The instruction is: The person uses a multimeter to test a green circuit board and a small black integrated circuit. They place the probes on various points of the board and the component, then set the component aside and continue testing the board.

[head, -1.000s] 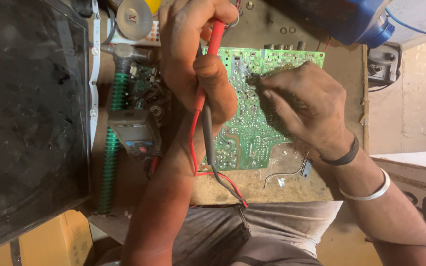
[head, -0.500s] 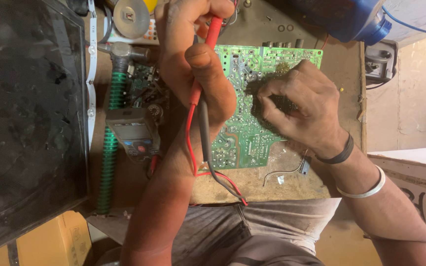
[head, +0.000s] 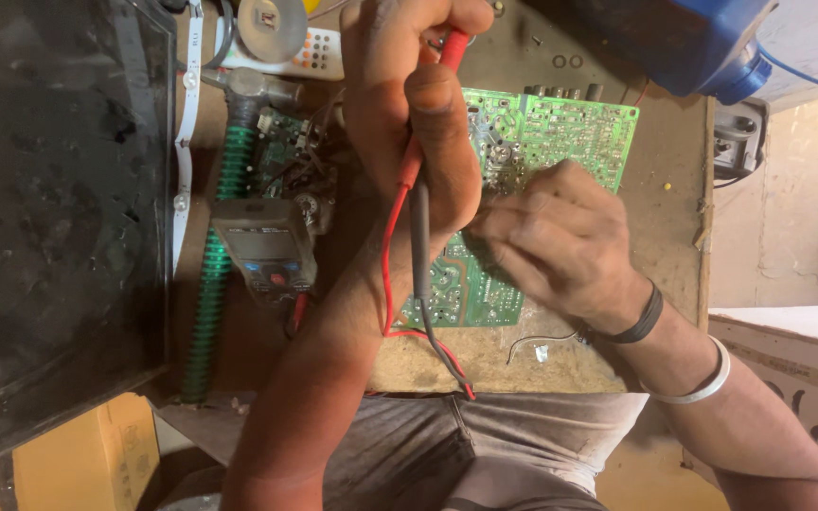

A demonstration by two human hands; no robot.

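The left hand [head: 418, 104] is closed around a red test probe [head: 425, 114], its red lead and a grey lead running down along the wrist. The right hand [head: 551, 241] is curled, fingers pinched over the green circuit board [head: 570, 128]; what it grips is hidden. The board lies flat on the worktop [head: 665, 237], partly under both hands. At nine o'clock from the board sits a grey multimeter [head: 265, 248] beside a green ribbed hose [head: 208, 312].
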